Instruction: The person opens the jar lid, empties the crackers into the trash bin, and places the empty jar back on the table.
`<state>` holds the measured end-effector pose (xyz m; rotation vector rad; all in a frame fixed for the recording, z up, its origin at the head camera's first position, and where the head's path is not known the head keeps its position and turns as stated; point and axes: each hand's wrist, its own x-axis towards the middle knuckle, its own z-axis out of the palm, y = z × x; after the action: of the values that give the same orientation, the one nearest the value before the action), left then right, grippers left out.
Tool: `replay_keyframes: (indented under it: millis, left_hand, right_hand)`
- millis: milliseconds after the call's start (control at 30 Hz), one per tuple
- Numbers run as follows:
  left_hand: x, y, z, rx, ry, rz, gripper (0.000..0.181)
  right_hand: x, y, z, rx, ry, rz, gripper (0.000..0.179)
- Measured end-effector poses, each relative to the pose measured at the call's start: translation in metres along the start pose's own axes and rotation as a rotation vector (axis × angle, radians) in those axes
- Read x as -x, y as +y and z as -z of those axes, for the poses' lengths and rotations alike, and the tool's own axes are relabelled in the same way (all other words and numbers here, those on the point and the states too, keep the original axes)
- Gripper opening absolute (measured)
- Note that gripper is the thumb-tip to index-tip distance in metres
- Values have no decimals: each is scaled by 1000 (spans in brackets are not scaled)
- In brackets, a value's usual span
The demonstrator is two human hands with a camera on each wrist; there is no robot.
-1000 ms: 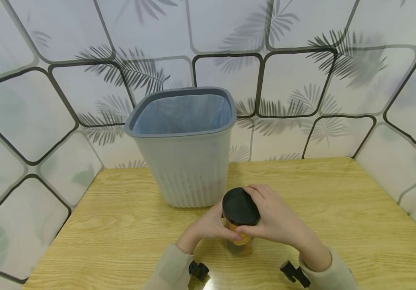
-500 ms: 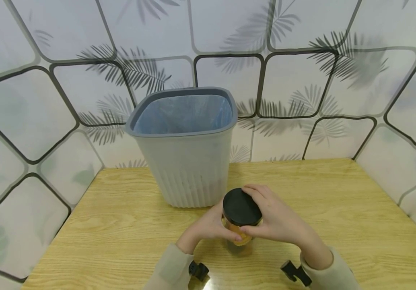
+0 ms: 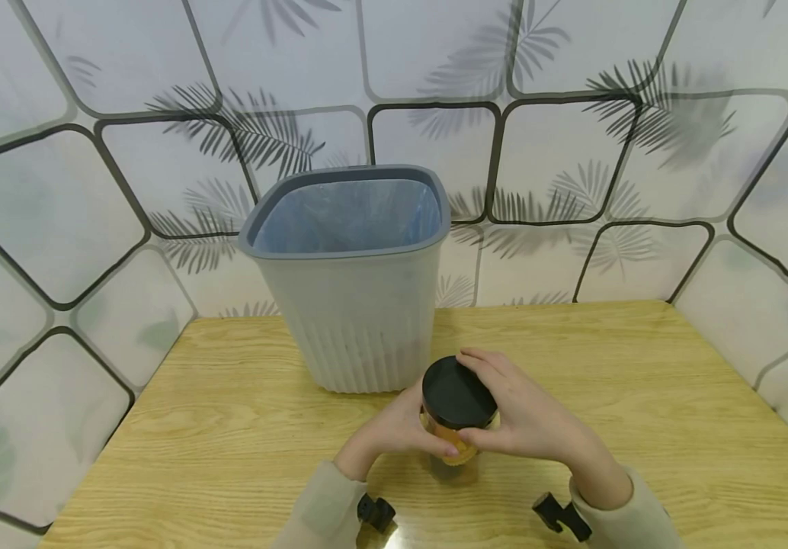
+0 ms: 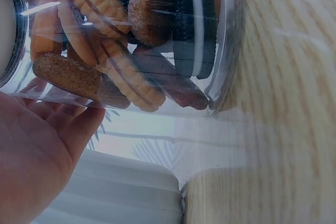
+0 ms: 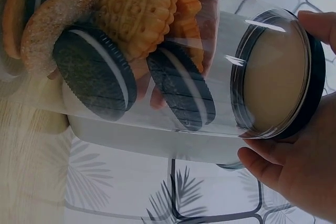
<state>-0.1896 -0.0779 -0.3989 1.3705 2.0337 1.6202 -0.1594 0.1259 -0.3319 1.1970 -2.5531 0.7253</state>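
Tabletop (image 3: 195,427) carries a pale bin (image 3: 360,313) with grey rim and bluish liner. Clear jar (image 5: 223,98) is upright at the tabletop, just in front of the bin's right side. Left hand (image 3: 397,423): fingers wrapped round jar body. Right hand (image 3: 527,415): fingers pinching black lid (image 3: 458,393), which is on. Inside: mixed cookies (image 5: 94,72).

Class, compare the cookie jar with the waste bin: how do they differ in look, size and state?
The cookie jar is clear; the waste bin is pale with a grey rim.
The jar is smaller than the bin.
The jar holds cookies under a black lid; the bin is open, showing a bluish liner.
Shared: both are roughly upright.
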Motion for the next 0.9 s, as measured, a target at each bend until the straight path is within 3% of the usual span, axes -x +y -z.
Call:
replay_keyframes:
  millis: [200,367,500,633,900]
  left_hand:
    - [0,2,-1,2,-1,11,100]
    - [0,18,0,2,2,-8,98]
    - [0,28,0,20,3,16,96]
    - [0,13,0,22,0,17,98]
    - [0,9,0,15,4,8,99]
  right_hand:
    - [1,0,0,-17,-3,9,79]
    - [1,1,-1,-28,-2,20,78]
    - [1,1,-1,-47,-4,26,77]
    - [2,1,-1,-63,-7,28,76]
    - [1,2,-2,-102,-11,25,76]
